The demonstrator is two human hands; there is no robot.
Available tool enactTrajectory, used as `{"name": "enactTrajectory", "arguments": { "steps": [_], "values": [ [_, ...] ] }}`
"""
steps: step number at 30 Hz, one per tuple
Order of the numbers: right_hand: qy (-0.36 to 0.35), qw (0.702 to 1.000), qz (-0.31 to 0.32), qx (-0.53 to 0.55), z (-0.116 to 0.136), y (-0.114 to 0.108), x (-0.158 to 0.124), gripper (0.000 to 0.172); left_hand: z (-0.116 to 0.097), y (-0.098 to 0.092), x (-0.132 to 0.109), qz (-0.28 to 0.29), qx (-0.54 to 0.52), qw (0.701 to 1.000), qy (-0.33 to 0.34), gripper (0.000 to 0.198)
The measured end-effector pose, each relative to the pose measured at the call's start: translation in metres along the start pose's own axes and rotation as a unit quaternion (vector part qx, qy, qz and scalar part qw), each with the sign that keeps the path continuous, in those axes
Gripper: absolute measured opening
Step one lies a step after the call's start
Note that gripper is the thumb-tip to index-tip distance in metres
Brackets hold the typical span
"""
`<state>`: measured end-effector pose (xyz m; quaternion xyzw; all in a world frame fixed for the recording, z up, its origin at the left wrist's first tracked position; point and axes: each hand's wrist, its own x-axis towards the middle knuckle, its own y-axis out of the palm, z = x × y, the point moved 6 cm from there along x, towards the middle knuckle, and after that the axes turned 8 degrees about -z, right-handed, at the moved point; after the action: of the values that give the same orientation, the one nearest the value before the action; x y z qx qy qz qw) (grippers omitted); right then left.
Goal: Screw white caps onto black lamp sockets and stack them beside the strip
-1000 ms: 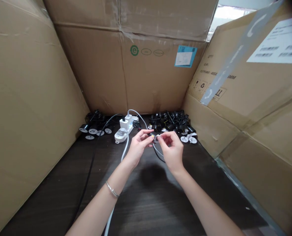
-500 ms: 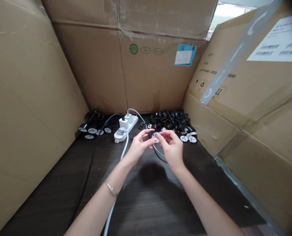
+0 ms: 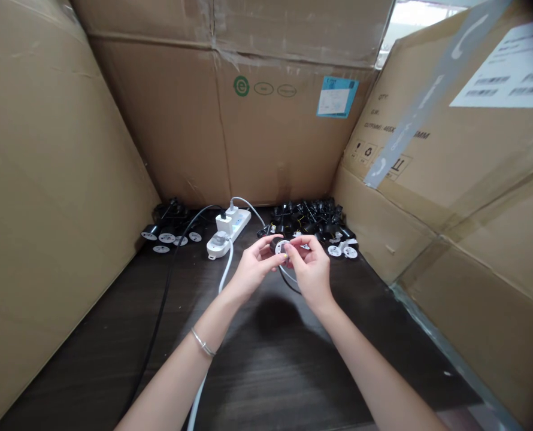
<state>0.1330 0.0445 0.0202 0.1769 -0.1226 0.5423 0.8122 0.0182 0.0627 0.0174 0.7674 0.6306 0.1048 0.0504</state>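
Both my hands are raised together over the dark table, holding a small round plug part [image 3: 281, 246] with a white disc face and a black body. My left hand [image 3: 254, 269] grips it from the left, and my right hand [image 3: 309, 269] pinches it from the right. Its thin cable runs down from under my fingers in a loop. A white power strip [image 3: 229, 230] with plugged-in adapters lies just beyond my left hand. Beyond my right hand is a heap of black plug parts [image 3: 305, 218].
A smaller black heap [image 3: 170, 211] and several white discs [image 3: 166, 238] sit at the back left, with more discs [image 3: 342, 251] at the right. A black cable [image 3: 163, 299] and a white cable [image 3: 225, 281] cross the dark table [image 3: 266, 371]. Cardboard walls [image 3: 69, 179] enclose three sides.
The round plug part has turned slightly in my fingers, showing more of its black body at the left. My hands stay close together. The whole view has shifted slightly with my head.
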Motion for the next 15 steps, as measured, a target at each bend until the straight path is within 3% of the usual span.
{"name": "enactTrajectory", "arguments": {
  "steps": [5, 15],
  "values": [
    [0.009, 1.000, -0.012, 0.014, -0.001, -0.001, 0.003, 0.026, 0.000, 0.000, -0.001, -0.009, 0.015, 1.000, -0.010, 0.044],
    [0.110, 0.990, 0.063, 0.068, -0.012, 0.006, 0.007, 0.035, 0.004, -0.003, 0.004, -0.009, 0.016, 1.000, -0.011, 0.036]
  ]
}}
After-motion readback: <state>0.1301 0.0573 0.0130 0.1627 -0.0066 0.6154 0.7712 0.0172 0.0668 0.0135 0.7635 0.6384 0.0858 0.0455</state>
